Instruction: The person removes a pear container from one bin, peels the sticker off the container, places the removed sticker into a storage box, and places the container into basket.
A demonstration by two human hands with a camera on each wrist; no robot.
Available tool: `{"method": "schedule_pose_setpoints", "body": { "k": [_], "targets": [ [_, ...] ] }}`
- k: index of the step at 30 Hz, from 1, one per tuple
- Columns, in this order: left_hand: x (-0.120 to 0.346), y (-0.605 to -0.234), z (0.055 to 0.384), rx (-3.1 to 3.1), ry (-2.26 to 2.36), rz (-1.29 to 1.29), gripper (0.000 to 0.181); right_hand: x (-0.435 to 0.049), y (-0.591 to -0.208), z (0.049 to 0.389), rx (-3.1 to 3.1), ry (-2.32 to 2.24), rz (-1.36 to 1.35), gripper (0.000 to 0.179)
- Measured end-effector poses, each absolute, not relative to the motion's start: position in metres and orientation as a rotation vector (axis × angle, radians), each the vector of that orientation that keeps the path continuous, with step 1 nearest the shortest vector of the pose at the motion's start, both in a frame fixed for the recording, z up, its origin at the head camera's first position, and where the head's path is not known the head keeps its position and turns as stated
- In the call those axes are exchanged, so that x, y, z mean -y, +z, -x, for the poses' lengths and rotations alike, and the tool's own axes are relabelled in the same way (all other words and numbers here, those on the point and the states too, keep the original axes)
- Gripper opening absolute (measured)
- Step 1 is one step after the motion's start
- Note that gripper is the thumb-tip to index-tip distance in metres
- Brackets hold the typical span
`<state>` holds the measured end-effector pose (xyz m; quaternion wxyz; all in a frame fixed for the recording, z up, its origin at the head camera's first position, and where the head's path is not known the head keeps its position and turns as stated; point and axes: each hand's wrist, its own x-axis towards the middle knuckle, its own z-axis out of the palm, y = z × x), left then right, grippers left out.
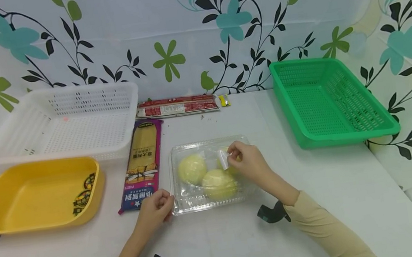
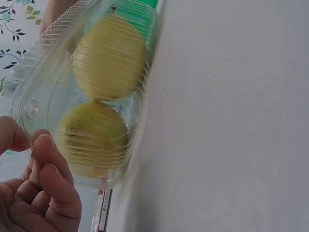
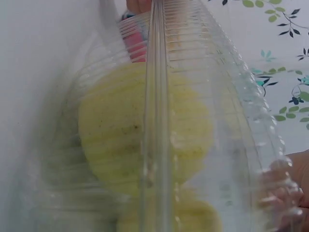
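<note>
Box [image 1: 205, 206], clear plastic, lies flat on the worktop [image 1: 215, 250] in mid-view of the head camera. Clock directions taken from box centre, 12 o'clock away from the person. Inside: 3 round, yellow-green fruits [image 1: 218, 184], seen through the lid; the 1 at 2 o'clock is partly behind the right hand [image 1: 251, 161].

Right hand: comes in over the lid from 4 o'clock; thumb and fingertips pinch a small whitish tab [image 1: 224, 160] at the lid, toward 2 o'clock. Cannot tell whether the tab is stuck to the lid. Right-wrist view blurred through the plastic.

Left hand [image 1: 156, 208]: at 8 o'clock, at the near corner of the box. Thumb and forefinger pinch the box rim (left-wrist view); other fingers curled.

Surroundings: pasta pack [image 1: 141, 164] at 9 o'clock, just beside the box, its near end by the left hand. Yellow tray [image 1: 34, 201] also at 9, farther out. White basket [image 1: 80, 133] at 10, behind the tray. Long red packet [image 1: 177, 106] between 11 and 12, at the far edge; small yellow sachet [image 1: 224, 101] just beside its right end. Green basket [image 1: 311, 102] at 2, well apart from the box.
</note>
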<state>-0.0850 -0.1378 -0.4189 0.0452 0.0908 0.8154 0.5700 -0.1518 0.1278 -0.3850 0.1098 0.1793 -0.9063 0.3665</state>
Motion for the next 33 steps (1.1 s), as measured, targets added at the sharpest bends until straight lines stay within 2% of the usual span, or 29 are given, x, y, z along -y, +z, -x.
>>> {"method": "schedule_pose_setpoints", "body": {
  "k": [8,15,22,33],
  "targets": [
    [0.139,-0.418,0.087,-2.385,1.767,-0.191,0.012,-0.138,-0.382,0.153,2.604,1.158,-0.572,0.01],
    [0.148,-0.448,0.097,-2.335,1.794,-0.18,0.015,-0.152,-0.38,0.154,2.6,1.292,-0.553,0.009],
    [0.147,-0.448,0.095,-2.238,1.84,-0.135,0.013,-0.168,-0.379,0.158,2.565,1.445,-0.505,0.006],
    [0.144,-0.442,0.095,-2.139,1.903,-0.145,0.021,-0.164,-0.357,0.174,2.368,2.157,-0.399,0.01]
  ]
}}
